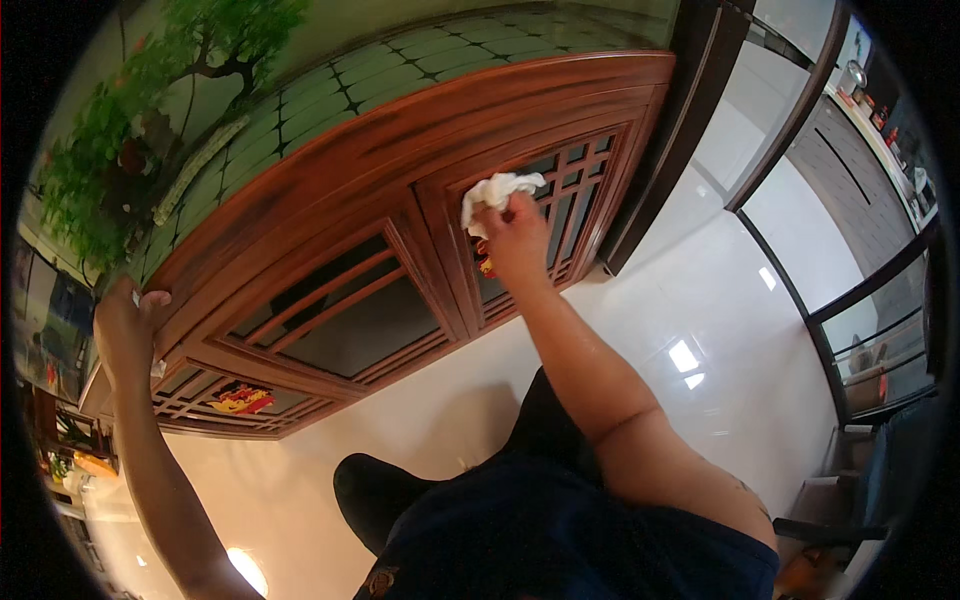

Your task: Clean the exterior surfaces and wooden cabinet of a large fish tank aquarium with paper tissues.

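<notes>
Before me runs a reddish-brown wooden cabinet (412, 150) with glazed lattice doors. My right hand (514, 229) grips a crumpled white cloth (499, 193) against the upper left part of the right lattice door (574, 202). Just below that hand, a red and yellow decoration (484, 259) shows on the door's glass. My left hand (127, 315) is at the cabinet's far left top edge, thumb over the edge; a bit of white shows beside it, and its fingers are partly hidden. A second red and yellow decoration (241, 397) is on the left door.
Behind the cabinet's wooden top lies a green tiled surface (315, 97) with a bonsai-like green plant (97, 180). A dark door frame (675, 135) stands at the cabinet's right end. Glossy pale floor tiles (675, 300) stretch below, and a dark chair-like item (832, 529) is lower right.
</notes>
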The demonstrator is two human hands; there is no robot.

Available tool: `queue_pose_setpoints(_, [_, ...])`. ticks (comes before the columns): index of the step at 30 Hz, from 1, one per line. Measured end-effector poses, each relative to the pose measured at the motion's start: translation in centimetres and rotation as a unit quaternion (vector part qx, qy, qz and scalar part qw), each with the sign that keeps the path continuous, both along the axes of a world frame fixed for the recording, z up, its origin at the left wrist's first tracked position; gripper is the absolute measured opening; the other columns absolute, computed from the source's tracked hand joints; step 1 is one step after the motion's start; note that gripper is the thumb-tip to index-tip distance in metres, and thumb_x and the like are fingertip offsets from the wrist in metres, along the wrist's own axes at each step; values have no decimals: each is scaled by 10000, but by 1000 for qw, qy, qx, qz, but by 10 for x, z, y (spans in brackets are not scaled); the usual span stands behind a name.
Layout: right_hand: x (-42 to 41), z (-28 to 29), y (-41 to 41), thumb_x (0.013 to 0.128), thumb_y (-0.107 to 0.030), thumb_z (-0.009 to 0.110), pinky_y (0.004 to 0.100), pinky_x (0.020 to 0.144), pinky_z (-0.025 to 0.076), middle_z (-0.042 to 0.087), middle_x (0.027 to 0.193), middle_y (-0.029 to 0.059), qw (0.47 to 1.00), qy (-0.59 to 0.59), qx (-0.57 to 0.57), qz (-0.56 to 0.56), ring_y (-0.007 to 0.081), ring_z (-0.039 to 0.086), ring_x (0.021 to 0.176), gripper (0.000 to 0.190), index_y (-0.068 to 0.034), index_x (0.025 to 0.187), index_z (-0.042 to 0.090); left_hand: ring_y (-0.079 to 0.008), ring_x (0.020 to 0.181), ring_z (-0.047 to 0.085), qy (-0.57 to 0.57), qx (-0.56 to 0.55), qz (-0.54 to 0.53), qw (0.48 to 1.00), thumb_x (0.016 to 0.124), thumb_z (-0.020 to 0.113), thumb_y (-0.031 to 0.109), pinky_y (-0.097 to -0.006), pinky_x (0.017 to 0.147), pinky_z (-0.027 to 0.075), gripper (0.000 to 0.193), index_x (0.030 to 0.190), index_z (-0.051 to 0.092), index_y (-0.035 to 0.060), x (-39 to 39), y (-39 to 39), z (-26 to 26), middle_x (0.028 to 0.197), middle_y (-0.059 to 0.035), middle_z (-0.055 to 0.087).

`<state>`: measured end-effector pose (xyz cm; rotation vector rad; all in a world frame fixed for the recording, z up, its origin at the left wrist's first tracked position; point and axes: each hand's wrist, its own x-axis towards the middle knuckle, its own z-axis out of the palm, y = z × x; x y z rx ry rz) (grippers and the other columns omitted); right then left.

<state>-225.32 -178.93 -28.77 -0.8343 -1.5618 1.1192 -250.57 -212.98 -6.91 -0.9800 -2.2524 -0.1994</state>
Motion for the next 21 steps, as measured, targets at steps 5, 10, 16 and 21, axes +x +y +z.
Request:
queue_pose_setpoints(5, [41,21,70,858,-45,638,322,789,494,610,986,90,977,152,46,-140,181,609,903,382,-36,1214,498,-300,513,490,12,-19,0,1000,796,710,102,-363,488,393,265,725,480,-8,-6,-6,-1,618,-189,526])
queue_pose_setpoints(10, [39,24,79,922,-85,587,284,734,501,611,1016,90,934,310,-127,-126,163,608,853,207,3,1109,573,-331,524,469,-17,19,-16,1000,773,733,137,-375,498,392,306,714,471,-8,-6,-2,-7,615,-196,493])
queue_pose_setpoints(16, [-33,58,-39,897,-53,572,360,854,471,594,968,102,979,188,50,-54,235,574,937,140,-33,1035,566,-336,556,509,-23,18,28,999,734,774,210,-396,526,406,375,700,473,-10,7,0,2,646,-206,521])
queue_pose_setpoints(21, [-77,25,-92,729,61,648,388,852,474,580,1007,124,912,25,361,192,314,560,975,271,-93,951,625,-378,594,528,-13,1,37,999,705,801,264,-430,541,408,417,714,489,-13,-8,-2,-6,674,-213,539])
